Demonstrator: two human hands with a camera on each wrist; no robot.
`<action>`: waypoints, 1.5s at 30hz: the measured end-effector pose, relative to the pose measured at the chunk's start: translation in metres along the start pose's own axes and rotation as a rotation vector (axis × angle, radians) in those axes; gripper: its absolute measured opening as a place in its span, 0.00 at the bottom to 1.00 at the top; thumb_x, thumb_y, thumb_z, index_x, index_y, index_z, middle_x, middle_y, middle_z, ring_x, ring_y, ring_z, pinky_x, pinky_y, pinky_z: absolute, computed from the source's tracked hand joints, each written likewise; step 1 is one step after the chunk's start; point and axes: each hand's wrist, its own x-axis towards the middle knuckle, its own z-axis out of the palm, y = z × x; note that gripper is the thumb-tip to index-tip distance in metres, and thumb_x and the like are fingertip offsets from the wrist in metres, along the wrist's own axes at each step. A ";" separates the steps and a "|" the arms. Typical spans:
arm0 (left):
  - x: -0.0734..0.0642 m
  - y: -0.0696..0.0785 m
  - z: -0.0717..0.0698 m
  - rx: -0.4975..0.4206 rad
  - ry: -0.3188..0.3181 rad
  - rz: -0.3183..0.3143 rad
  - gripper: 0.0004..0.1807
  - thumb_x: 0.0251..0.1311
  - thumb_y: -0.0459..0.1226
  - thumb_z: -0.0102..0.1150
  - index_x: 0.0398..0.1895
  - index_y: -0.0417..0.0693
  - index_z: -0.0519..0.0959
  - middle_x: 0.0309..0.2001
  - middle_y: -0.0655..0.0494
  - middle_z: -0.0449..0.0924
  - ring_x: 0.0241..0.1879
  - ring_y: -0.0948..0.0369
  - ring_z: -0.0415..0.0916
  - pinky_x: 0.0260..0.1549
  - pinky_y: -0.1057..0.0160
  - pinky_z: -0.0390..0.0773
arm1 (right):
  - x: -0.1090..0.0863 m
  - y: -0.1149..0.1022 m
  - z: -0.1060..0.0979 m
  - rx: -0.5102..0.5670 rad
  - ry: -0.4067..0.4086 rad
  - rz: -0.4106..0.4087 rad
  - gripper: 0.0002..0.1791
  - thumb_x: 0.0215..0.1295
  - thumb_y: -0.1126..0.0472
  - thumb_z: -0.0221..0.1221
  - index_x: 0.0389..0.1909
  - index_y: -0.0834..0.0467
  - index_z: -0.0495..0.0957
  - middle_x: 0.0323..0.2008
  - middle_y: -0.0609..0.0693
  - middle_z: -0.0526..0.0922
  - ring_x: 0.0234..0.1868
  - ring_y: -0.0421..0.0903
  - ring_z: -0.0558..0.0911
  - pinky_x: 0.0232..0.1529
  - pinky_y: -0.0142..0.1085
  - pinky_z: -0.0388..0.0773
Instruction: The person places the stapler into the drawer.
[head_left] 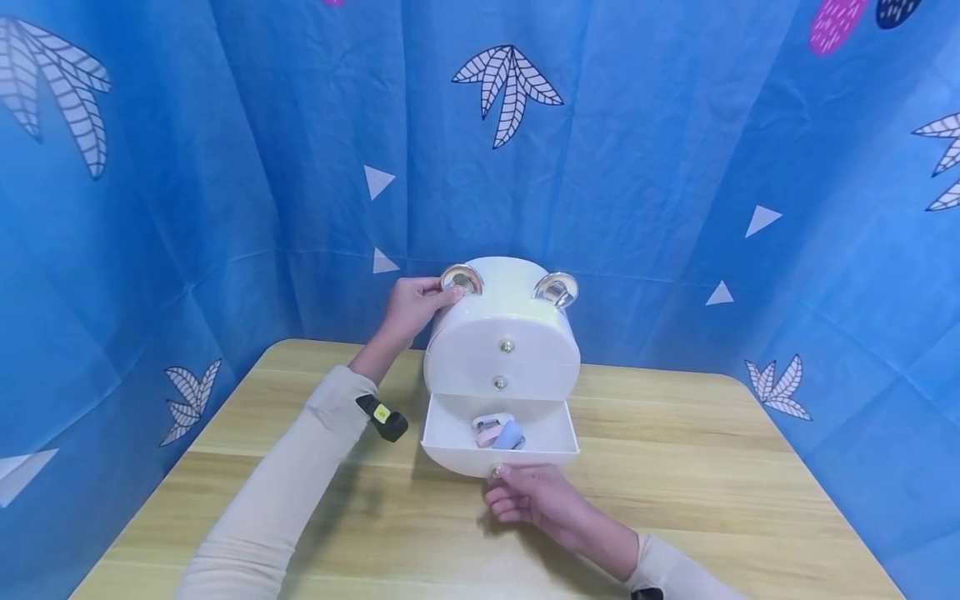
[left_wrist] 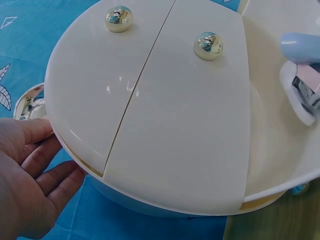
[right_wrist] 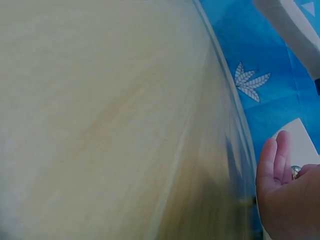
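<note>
A white rounded drawer box (head_left: 501, 358) with shiny ear shapes on top stands on the table. Its bottom drawer (head_left: 450, 429) is pulled out. Inside lie a pink-and-white mini stapler (left_wrist: 303, 92) with a metal part and a light blue item (head_left: 509, 435) overlapping it. My right hand (head_left: 536, 500) pinches the bottom drawer's round knob (head_left: 497, 472) between thumb and finger. At the box's upper left, my left hand (head_left: 418, 304) rests against its curved side, thumb by the left ear (head_left: 462, 278). In the left wrist view its fingers (left_wrist: 60, 175) lie fairly straight along the edge.
Two upper drawers with round knobs (head_left: 507, 345) are closed. The right ear (head_left: 557, 289) stands on the far side of the top. A blue patterned curtain (head_left: 637, 208) surrounds the wooden table (head_left: 675, 467) at the back and sides.
</note>
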 end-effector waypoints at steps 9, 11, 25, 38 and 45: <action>0.000 0.000 0.000 -0.025 0.002 0.008 0.16 0.64 0.45 0.69 0.42 0.40 0.89 0.26 0.55 0.83 0.32 0.55 0.74 0.33 0.58 0.78 | 0.011 -0.004 0.000 -0.005 -0.018 -0.013 0.26 0.77 0.57 0.54 0.60 0.77 0.71 0.37 0.50 0.89 0.38 0.40 0.87 0.48 0.35 0.86; 0.000 0.000 0.000 -0.033 0.008 0.013 0.16 0.64 0.45 0.69 0.40 0.39 0.89 0.22 0.57 0.80 0.31 0.55 0.73 0.29 0.63 0.76 | 0.013 -0.005 0.000 -0.006 -0.015 -0.009 0.26 0.77 0.57 0.54 0.60 0.77 0.72 0.37 0.50 0.89 0.38 0.41 0.87 0.48 0.36 0.86; 0.001 0.007 0.000 -0.050 0.015 -0.049 0.17 0.65 0.44 0.68 0.48 0.39 0.88 0.45 0.41 0.88 0.37 0.60 0.79 0.33 0.68 0.81 | 0.027 -0.012 -0.012 0.014 0.001 0.001 0.23 0.77 0.58 0.53 0.59 0.75 0.72 0.37 0.50 0.89 0.37 0.41 0.87 0.48 0.37 0.87; 0.003 0.012 -0.002 -0.040 -0.019 -0.064 0.19 0.66 0.45 0.67 0.51 0.40 0.87 0.48 0.41 0.88 0.41 0.58 0.78 0.37 0.68 0.82 | 0.059 -0.026 -0.026 0.073 0.058 -0.025 0.18 0.78 0.62 0.50 0.57 0.73 0.74 0.36 0.51 0.90 0.38 0.43 0.88 0.50 0.38 0.87; 0.004 0.010 0.000 -0.047 -0.031 -0.086 0.19 0.66 0.43 0.68 0.53 0.39 0.86 0.50 0.40 0.87 0.42 0.58 0.80 0.43 0.63 0.85 | 0.065 -0.024 -0.029 0.075 0.062 -0.017 0.19 0.79 0.62 0.49 0.58 0.74 0.73 0.37 0.51 0.90 0.39 0.43 0.89 0.51 0.39 0.86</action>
